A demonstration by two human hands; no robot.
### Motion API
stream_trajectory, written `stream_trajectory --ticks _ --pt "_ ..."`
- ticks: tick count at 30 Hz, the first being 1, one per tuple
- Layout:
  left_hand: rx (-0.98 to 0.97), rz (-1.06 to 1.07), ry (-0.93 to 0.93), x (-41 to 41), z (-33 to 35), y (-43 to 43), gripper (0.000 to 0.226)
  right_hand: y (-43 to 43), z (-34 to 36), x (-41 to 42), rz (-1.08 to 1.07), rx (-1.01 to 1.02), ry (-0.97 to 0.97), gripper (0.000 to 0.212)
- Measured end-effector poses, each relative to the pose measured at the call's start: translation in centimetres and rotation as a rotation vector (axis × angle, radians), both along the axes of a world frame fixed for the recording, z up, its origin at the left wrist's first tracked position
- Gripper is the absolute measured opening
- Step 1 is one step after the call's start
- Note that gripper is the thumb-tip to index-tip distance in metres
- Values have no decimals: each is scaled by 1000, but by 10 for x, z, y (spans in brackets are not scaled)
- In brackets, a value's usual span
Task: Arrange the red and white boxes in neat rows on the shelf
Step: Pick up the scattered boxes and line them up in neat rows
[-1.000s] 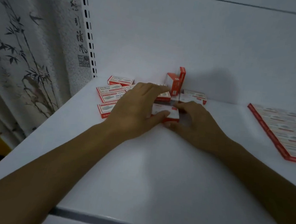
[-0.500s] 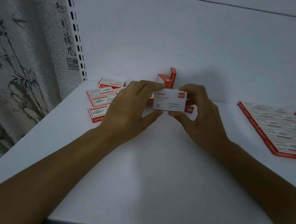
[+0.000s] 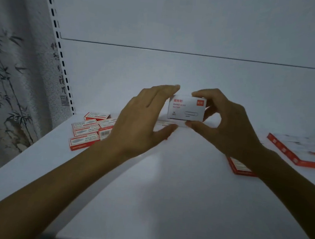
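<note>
Grip comes first: my right hand (image 3: 227, 124) pinches the paper-clip box (image 3: 186, 108) by its right end, forefinger on the top edge and thumb under the bottom edge. It hangs in the air above the shelf (image 3: 147, 193) with its white printed face turned towards me. My left hand (image 3: 139, 122) is spread with straight fingers just beside the box's left end, holding nothing; whether a fingertip touches the card I cannot tell. I judge this the carrying step, one box lifted and waiting for its place. To do it well I would close the left fingers lightly on the free end, so the box travels level and cannot swing about the pinch. The loose boxes (image 3: 86, 131) lie at about eight o'clock from it, flat and at mixed angles near the slotted upright (image 3: 63, 71). The tidy block (image 3: 290, 153) lies at about four o'clock, its red edges in a line, and one more box (image 3: 240, 167) sits partly hidden under my right forearm at five o'clock. I would lay the held box flat, printed face up, with its long edge parallel to that red line. Then I would slide it until it touches its neighbour and press with flat fingers. Thin card dents easily, so the pinch should stay gentle. My forearm should lift clear of the box beneath it.
</note>
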State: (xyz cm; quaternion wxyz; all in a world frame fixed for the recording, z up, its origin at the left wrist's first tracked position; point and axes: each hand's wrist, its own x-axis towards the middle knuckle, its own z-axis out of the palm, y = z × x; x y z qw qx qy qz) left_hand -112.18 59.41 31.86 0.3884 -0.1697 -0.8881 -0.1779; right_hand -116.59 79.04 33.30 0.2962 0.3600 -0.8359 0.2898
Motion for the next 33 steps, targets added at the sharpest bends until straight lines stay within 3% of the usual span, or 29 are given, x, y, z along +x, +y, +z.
stream_trajectory --ticks 5,19,26,33 --pt "113 -69 -83 -10 5 71 79 68 10 1 -47 -19 12 51" --pt "35 -290 -245 -49 -17 308 80 310 -14 -3 -257 -44 -162 50" --pt "-53 -254 -325 -64 -49 346 78 369 -34 -31 -290 -35 -250 53" --pt "-292 -155 -372 -82 -69 353 60 391 -43 -57 -445 208 -299 60"
